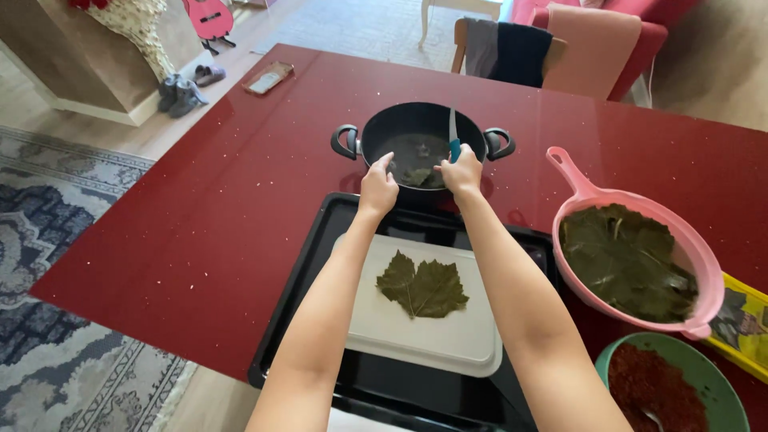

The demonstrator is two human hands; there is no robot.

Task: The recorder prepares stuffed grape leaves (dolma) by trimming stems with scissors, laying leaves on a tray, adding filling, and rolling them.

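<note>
Both my hands reach over the near rim of a black two-handled pot on the red table. My left hand has its fingers pinched at the pot's edge, apparently on a dark leaf piece inside. My right hand grips a knife with a teal handle, its pale blade pointing up over the pot. A flat green vine leaf lies spread on a white cutting board, which rests on a black tray under my forearms.
A pink colander of vine leaves sits at right, a green bowl of reddish filling and a yellow package beside it. A chair stands behind the red table. A small tray lies far left.
</note>
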